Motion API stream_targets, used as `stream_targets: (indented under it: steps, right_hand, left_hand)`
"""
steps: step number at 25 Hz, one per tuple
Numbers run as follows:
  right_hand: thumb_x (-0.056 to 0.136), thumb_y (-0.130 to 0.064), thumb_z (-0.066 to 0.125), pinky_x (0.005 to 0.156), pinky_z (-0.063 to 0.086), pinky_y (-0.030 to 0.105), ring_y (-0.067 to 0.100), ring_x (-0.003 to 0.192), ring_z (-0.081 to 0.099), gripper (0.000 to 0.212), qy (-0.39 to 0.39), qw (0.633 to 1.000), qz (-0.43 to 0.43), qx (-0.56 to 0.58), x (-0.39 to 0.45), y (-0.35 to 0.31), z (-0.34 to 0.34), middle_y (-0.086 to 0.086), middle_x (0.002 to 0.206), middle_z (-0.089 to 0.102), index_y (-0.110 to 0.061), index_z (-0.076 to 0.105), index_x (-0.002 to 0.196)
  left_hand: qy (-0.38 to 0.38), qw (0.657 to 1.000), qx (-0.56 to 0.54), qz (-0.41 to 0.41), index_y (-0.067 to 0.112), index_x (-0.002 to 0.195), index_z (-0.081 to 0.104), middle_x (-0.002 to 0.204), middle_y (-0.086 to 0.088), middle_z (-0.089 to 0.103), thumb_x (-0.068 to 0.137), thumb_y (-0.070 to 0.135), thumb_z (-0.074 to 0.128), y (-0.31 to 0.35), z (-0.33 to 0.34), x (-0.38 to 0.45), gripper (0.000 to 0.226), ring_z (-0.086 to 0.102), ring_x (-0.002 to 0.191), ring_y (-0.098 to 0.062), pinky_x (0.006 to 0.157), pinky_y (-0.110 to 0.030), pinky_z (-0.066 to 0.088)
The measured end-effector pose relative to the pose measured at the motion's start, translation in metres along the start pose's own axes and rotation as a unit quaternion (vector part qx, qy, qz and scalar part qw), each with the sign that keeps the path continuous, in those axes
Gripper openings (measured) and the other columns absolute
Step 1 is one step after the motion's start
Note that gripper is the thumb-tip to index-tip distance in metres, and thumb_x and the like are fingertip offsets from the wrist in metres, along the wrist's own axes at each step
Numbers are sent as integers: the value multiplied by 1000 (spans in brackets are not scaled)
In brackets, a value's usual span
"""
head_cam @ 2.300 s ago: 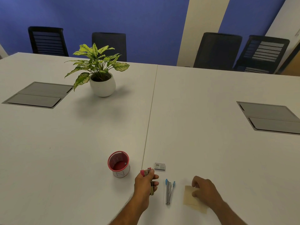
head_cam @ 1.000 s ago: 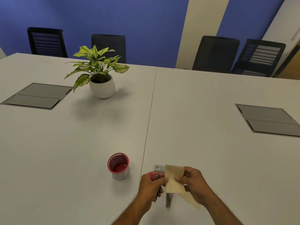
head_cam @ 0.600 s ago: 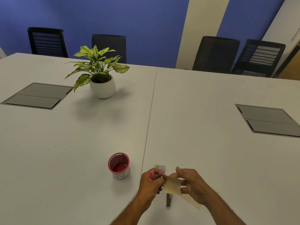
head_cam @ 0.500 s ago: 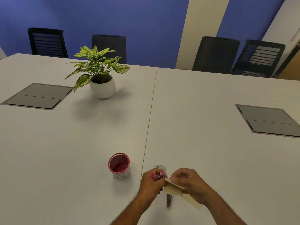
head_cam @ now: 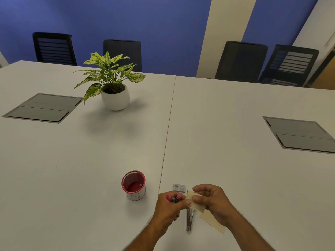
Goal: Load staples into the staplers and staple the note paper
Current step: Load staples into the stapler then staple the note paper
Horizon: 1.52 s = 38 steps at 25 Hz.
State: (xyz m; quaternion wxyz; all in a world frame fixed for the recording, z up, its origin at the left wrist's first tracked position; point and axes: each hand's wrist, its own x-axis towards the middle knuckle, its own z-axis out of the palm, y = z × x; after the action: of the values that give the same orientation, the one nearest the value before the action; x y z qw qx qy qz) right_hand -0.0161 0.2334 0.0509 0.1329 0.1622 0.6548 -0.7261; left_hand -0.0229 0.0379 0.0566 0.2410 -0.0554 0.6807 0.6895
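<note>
Note paper [head_cam: 196, 202] is pinched in the right hand [head_cam: 213, 203], thumb and fingers curled on its near-left part, held just above the table [head_cam: 235, 142]. Its free left edge points toward the pink stapler [head_cam: 173, 198], which the left hand [head_cam: 167, 208] grips w/ fingers wrapped round the body; the pink nose sticks out at the top of the fist, facing away from the person & a bit to the right. So paper lies directly right of the left hand, nearly touching the stapler mouth; I cannot tell if the edge is already inside. Coming move, in my judgement: slide the edge leftward into the mouth, then squeeze w/ left hand. Left hand is the nearer one to the stapler nose, right only feeds.

A second sheet [head_cam: 213, 222] lies flat under the right wrist. Second stapler [head_cam: 189, 219], metal, lies between both hands, long axis running toward the person. Staple box [head_cam: 179, 187] sits just beyond the hands; red cup [head_cam: 134, 185] is left of the left hand.
</note>
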Motion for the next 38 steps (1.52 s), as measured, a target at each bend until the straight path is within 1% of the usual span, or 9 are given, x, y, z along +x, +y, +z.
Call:
stream_targets:
  steps: [4,6,11,16,22,26,29,33,38]
  right_hand:
    - [50,-12,91,63,57,33,25,75,71,44,7,1000,-5,-6,0,0,1,12,83,74,-8,77,91]
    - [52,-15,92,63,57,32,24,75,71,43,0,1000,4,-10,-1,-1,1,10,82,74,-8,78,91]
    - [65,-38,83,65,54,29,17,76,69,36,-11,998,-3,-69,-6,-7,6,9,88,77,-8,80,86]
    - [83,-22,78,70,52,34,18,74,65,13,7,995,-31,-98,-8,-5,11,8,79,74,-10,78,76]
    - [81,-6,77,65,53,34,21,68,66,11,47,994,-44,-85,-7,-6,13,13,72,72,-7,78,71]
    - [76,-12,82,67,55,33,21,71,70,6,46,994,-40,-96,-9,-8,10,12,77,76,-7,80,73]
    - [71,-27,86,65,54,31,18,71,70,22,29,993,-12,-117,-11,-8,3,10,78,77,-8,79,76]
    - [83,-19,78,61,54,34,18,65,67,15,20,993,25,-113,-13,-8,-4,6,70,73,-8,78,73]
    - [85,-19,75,60,55,32,17,65,69,15,12,993,25,-114,-16,-10,-2,6,71,74,-6,81,79]
  left_hand:
    - [29,999,39,13,10,89,77,83,-12,76,80,17,80,3,5,0,12,54,44,-7,44,-15,43]
    - [30,997,59,29,8,89,77,79,-7,75,80,15,79,3,6,-1,12,57,47,-8,46,-14,44]
    - [18,995,94,36,11,84,77,65,4,67,78,14,80,3,10,-1,7,57,50,-7,47,-12,44]
    - [20,994,104,30,12,85,78,73,-3,72,77,16,81,3,12,-2,10,59,55,-8,49,-12,45]
    - [17,995,91,22,14,82,78,64,6,69,75,15,82,4,14,0,8,59,52,-6,50,-13,46]
    - [13,997,76,9,14,79,78,62,5,69,74,12,82,5,13,-1,7,59,48,-5,47,-14,45]
    - [22,998,59,5,14,78,77,60,5,67,74,8,82,6,12,-1,8,57,46,-7,45,-14,44]
    - [24,999,44,5,13,76,76,60,3,67,75,4,80,8,11,0,10,55,42,-5,44,-14,42]
    - [23,999,25,-5,11,78,76,62,-1,67,75,2,79,8,10,1,10,52,40,-5,42,-16,41]
